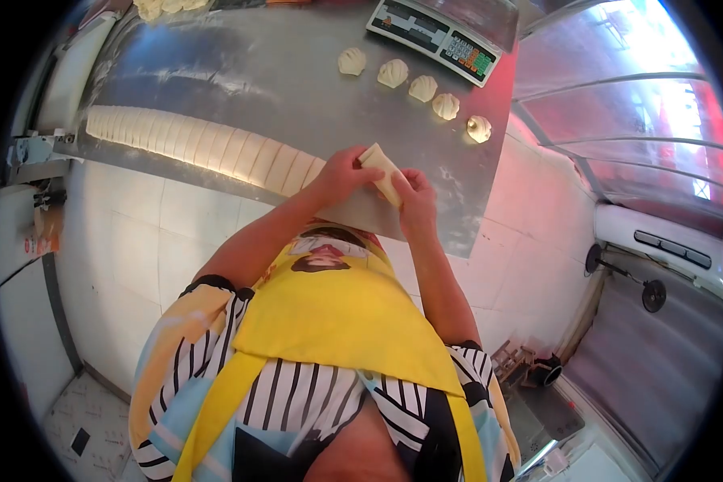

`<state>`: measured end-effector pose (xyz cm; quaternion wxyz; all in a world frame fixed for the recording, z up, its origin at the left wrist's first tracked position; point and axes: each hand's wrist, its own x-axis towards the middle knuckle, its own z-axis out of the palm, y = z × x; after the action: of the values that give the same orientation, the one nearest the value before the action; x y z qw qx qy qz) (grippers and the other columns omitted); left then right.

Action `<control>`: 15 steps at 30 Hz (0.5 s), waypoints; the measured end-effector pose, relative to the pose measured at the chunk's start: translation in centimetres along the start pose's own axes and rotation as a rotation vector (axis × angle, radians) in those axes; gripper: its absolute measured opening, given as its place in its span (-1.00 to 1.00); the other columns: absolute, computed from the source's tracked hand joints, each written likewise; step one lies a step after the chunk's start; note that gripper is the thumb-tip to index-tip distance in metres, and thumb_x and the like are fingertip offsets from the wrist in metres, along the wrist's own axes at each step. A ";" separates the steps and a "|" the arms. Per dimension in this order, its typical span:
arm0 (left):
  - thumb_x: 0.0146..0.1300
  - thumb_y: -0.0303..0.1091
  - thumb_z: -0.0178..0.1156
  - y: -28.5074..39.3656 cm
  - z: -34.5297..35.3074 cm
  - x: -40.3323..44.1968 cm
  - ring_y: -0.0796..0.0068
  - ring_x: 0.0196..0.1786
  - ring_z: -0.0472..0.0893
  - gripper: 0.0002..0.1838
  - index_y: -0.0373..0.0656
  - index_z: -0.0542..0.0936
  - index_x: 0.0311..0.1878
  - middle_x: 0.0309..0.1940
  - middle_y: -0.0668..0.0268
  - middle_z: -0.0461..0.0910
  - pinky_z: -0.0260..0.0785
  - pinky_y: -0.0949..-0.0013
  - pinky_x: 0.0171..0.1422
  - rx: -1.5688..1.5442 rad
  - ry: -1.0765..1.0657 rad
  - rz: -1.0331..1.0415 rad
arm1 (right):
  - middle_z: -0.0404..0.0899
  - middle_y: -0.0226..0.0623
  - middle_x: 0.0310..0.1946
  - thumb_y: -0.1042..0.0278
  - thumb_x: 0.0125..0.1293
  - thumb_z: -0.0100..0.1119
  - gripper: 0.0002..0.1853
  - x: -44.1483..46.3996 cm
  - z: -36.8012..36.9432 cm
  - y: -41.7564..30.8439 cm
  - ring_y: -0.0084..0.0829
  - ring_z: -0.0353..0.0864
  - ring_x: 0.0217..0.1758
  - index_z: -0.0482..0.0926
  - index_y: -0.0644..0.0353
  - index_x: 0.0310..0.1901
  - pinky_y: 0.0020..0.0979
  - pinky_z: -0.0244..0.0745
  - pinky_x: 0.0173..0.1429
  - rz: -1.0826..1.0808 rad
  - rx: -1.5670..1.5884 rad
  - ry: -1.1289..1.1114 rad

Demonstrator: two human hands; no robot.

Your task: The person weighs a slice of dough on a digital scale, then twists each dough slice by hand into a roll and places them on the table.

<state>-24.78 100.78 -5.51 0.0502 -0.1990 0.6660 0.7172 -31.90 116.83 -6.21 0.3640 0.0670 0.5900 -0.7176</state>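
Between my two hands is a flat, pale strip of dough (384,175), held tilted above the front edge of the metal table (241,60). My left hand (348,173) pinches its upper left part, with the thumb lying across it. At its lower right end, my right hand (416,195) grips it between thumb and fingers. A long row of sliced dough (209,149) runs along the table's front edge, its right end beside my left wrist. Several shaped, pleated dough pieces (393,73) sit apart in a slanting line beyond my hands.
A digital scale (438,36) stands at the table's far right, behind the shaped pieces. More dough (165,8) lies at the far left corner. The table's right edge drops to a tiled floor (530,225). A barbell-like object (627,277) is at the right.
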 end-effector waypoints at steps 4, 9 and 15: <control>0.17 -0.29 0.23 0.1 2.1 0.5 0.49 -0.21 0.58 -0.68 -0.28 0.47 -0.08 -0.18 0.24 0.55 0.50 0.46 -0.22 -0.539 0.060 -0.103 | 0.53 -0.26 -0.29 0.37 0.25 0.19 -0.76 0.4 -1.1 -0.2 -0.48 0.54 -0.28 0.43 0.33 -0.15 -0.50 0.53 -0.29 -0.020 0.122 -0.082; 0.19 -0.27 0.22 -0.9 2.8 1.4 0.44 -0.25 0.60 -0.65 -0.31 0.45 -0.08 -0.23 0.20 0.53 0.53 0.45 -0.24 -0.177 0.153 -0.039 | 0.54 -0.28 -0.28 0.36 0.22 0.21 -0.71 2.0 -3.0 1.1 -0.51 0.54 -0.29 0.46 0.32 -0.09 -0.50 0.49 -0.23 0.030 -0.049 -0.105; 0.24 -0.35 0.17 0.6 1.1 2.7 0.45 -0.33 0.60 -0.72 -0.29 0.42 -0.06 -0.32 0.26 0.54 0.54 0.42 -0.21 -0.223 0.176 -0.170 | 0.56 -0.30 -0.26 0.35 0.10 0.33 -0.63 8.6 -4.9 -5.2 -0.54 0.52 -0.28 0.52 0.33 -0.08 -0.51 0.46 -0.22 -0.116 -0.391 -0.071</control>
<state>-27.65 101.23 -5.82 0.0299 -0.3212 0.5646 0.7597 -42.97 117.62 -8.03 0.3486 -0.0642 0.7077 -0.6112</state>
